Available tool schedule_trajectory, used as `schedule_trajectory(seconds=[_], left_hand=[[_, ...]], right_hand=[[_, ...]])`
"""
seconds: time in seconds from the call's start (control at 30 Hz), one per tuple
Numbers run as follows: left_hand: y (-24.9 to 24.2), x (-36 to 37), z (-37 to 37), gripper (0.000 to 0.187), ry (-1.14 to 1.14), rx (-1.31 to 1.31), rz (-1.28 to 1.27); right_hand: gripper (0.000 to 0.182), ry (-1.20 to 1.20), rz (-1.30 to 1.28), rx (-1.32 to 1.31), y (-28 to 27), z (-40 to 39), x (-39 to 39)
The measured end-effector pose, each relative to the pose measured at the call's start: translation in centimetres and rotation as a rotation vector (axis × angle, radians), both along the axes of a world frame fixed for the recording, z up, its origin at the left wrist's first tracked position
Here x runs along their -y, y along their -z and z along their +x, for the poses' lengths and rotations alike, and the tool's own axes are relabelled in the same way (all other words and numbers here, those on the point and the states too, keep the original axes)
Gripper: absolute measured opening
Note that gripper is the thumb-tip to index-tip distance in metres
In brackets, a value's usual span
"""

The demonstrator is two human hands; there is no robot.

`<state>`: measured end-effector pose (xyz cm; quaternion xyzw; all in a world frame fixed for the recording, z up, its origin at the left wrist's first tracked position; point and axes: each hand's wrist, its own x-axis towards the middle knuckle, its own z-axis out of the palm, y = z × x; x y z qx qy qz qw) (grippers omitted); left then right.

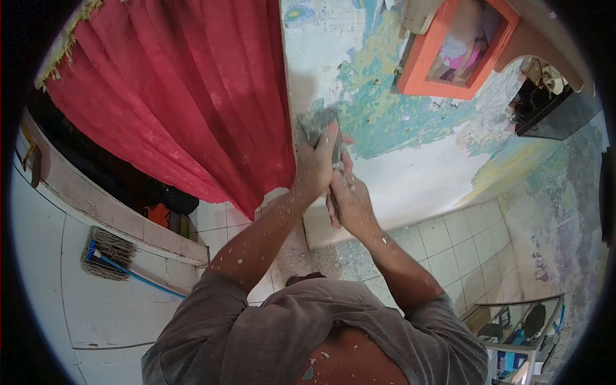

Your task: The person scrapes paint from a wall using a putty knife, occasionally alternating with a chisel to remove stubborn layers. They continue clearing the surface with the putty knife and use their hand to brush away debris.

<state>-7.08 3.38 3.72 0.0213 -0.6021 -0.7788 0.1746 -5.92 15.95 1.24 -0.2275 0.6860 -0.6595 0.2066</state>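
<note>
Both hands are together in front of the peeling wall, close to its left edge. My left hand is closed around a grey scraper, whose wide blade lies near the patchy paint. Just below and to the right, my right hand is closed at the lower end of the same tool; the handle is mostly hidden by the fingers. White flecks dot both forearms. The wall shows green, white and yellow patches.
A red curtain hangs left of the wall. An orange picture frame is at the upper right, beside a dark box. A broom lies at the left. A glass-topped shelf stands lower right, above the tiled floor.
</note>
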Motion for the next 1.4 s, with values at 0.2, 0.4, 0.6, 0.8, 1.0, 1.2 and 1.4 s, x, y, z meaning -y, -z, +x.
schedule_trajectory(seconds=[0.2,0.4,0.6,0.8,1.0,1.2,1.4], left_hand=[[0.5,-1.1,1.1,0.051,-0.068,-0.05,-0.017],[-1.1,-0.8,0.2,0.052,-0.134,-0.093,-0.089],[-1.8,0.0,-0.5,0.051,-0.047,-0.036,-0.115],[-1.8,-1.7,0.6,0.051,-0.098,-0.065,0.017],[-2.4,-1.5,0.0,0.051,-0.114,-0.1,-0.072],[-4.7,-0.5,-1.2,0.053,-0.075,-0.089,-0.028],[-1.8,-1.1,1.3,0.052,0.027,-0.022,0.008]], right_hand=[[0.069,0.008,0.029,-0.004,0.3,0.8,-0.9],[0.065,-0.008,0.03,-0.016,0.9,-0.9,0.0],[0.067,0.02,-0.056,-0.064,-1.9,-0.5,0.3],[0.066,0.051,-0.003,-0.187,-0.9,0.0,-0.3],[0.063,-0.027,0.046,-0.149,-1.3,-1.2,-1.4],[0.063,0.005,0.008,-0.097,-4.6,-1.0,-0.4],[0.068,-0.143,-0.214,-0.016,-1.1,0.7,-1.5]])
